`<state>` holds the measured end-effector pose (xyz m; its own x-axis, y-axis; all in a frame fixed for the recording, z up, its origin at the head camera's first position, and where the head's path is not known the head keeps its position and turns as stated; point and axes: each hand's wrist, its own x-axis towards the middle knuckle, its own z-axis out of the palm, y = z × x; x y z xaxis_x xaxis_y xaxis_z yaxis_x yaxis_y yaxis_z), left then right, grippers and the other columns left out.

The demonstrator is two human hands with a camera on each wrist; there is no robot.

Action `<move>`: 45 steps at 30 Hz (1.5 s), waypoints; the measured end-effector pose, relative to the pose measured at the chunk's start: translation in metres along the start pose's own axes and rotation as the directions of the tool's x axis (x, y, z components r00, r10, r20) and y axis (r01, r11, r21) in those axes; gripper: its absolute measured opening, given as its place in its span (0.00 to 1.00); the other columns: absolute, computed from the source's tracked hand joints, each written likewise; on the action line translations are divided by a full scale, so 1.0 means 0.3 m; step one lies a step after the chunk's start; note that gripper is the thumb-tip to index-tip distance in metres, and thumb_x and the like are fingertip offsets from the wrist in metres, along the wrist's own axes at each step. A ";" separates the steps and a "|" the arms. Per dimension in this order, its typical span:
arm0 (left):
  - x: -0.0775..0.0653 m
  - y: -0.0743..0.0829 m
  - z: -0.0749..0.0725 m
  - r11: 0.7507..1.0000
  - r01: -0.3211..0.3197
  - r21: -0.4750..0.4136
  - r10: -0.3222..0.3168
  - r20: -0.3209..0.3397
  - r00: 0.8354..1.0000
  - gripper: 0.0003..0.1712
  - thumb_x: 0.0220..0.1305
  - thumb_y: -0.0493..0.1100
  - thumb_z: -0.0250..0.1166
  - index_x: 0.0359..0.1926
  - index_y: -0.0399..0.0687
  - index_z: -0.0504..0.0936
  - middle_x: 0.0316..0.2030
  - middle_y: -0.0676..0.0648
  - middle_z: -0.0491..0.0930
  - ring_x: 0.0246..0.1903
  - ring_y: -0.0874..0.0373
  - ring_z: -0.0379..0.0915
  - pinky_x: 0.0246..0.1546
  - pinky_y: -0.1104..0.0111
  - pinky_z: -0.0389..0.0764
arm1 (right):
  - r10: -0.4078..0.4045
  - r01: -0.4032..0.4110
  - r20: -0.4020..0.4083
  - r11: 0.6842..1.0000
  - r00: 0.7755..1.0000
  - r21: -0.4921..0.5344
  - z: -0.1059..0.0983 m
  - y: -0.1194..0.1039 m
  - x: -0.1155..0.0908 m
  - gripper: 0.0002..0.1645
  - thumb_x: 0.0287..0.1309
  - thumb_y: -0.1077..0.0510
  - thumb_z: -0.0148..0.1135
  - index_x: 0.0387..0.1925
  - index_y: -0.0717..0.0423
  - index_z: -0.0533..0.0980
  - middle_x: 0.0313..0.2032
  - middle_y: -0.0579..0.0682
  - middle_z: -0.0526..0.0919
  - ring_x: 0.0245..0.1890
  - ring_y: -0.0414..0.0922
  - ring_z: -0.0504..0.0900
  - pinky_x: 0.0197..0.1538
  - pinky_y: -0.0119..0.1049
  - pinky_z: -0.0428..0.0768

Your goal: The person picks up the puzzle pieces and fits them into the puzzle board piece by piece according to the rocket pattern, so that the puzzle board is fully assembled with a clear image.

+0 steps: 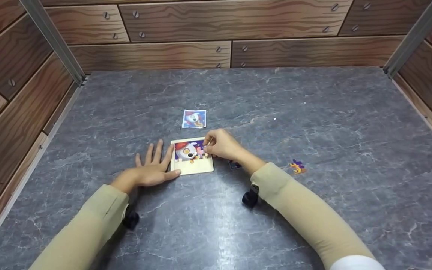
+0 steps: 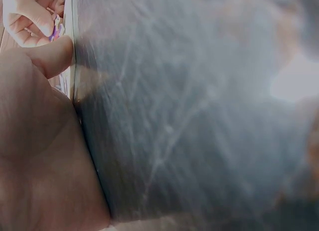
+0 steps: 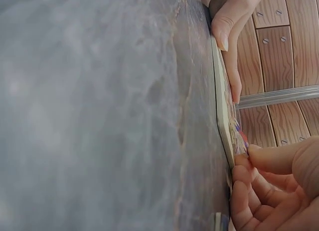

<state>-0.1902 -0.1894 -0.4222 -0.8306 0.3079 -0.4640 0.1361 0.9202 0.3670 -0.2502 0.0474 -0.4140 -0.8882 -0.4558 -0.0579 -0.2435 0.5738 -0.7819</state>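
A small jigsaw puzzle board with a pale frame lies on the table, its upper part filled with a colourful character picture and its lower part bare. My left hand lies with fingers spread at the board's left side, thumb and index finger touching its edge. At the board's right side, my right hand pinches a puzzle piece between thumb and fingers, over the picture's right edge. The fingers cover most of that piece; purple shows on it in the left wrist view.
Beyond the board lies a small reference picture of a similar character. Loose purple and orange puzzle pieces lie off to the right. A dark flat item is partly hidden by the right wrist. Wood-patterned walls bound the table.
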 end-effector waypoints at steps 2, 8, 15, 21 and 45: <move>0.002 -0.002 0.002 1.000 0.001 -0.003 -0.001 0.000 1.000 0.55 0.59 0.75 0.42 0.72 0.55 0.25 0.68 0.41 0.13 0.64 0.43 0.04 0.53 0.37 0.17 | -0.008 0.008 -0.009 1.000 1.000 -0.008 0.003 0.000 0.003 0.04 0.48 0.69 0.64 0.29 0.66 0.77 0.19 0.48 0.77 0.14 0.36 0.72 0.20 0.26 0.71; 0.014 -0.013 0.010 1.000 0.017 0.021 -0.017 0.001 1.000 0.55 0.57 0.78 0.39 0.71 0.59 0.22 0.67 0.43 0.11 0.64 0.45 0.03 0.54 0.38 0.17 | -0.018 0.017 -0.020 0.999 1.000 -0.036 0.010 -0.008 0.005 0.04 0.46 0.69 0.64 0.27 0.65 0.77 0.19 0.48 0.77 0.14 0.35 0.72 0.20 0.25 0.70; 0.022 -0.007 0.013 1.000 0.001 0.001 -0.001 0.004 1.000 0.55 0.57 0.77 0.40 0.71 0.57 0.24 0.67 0.43 0.11 0.64 0.45 0.03 0.53 0.38 0.16 | 0.026 -0.030 -0.041 0.995 0.999 -0.091 0.008 -0.016 0.001 0.06 0.44 0.66 0.66 0.24 0.62 0.76 0.16 0.44 0.73 0.13 0.35 0.70 0.19 0.25 0.68; 0.020 0.008 0.020 1.000 0.000 -0.015 0.000 0.001 1.000 0.55 0.58 0.77 0.41 0.71 0.57 0.24 0.68 0.43 0.12 0.64 0.45 0.04 0.53 0.39 0.15 | 0.106 -0.110 -0.032 0.986 0.994 -0.125 0.008 -0.020 -0.003 0.13 0.43 0.62 0.70 0.21 0.58 0.71 0.13 0.44 0.71 0.10 0.35 0.68 0.15 0.26 0.66; 0.033 -0.031 0.014 1.000 0.012 0.014 -0.013 0.015 1.000 0.56 0.56 0.79 0.39 0.71 0.60 0.22 0.66 0.46 0.09 0.63 0.46 0.01 0.53 0.38 0.15 | -0.072 0.123 0.197 0.958 0.978 -0.260 -0.041 -0.013 -0.051 0.21 0.53 0.58 0.66 0.51 0.54 0.79 0.15 0.42 0.69 0.16 0.37 0.63 0.23 0.30 0.63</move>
<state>-0.1973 -0.1939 -0.4337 -0.8239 0.2999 -0.4808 0.1332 0.9272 0.3501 -0.2404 0.0605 -0.4023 -0.7740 -0.6212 -0.1229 -0.4437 0.6705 -0.5946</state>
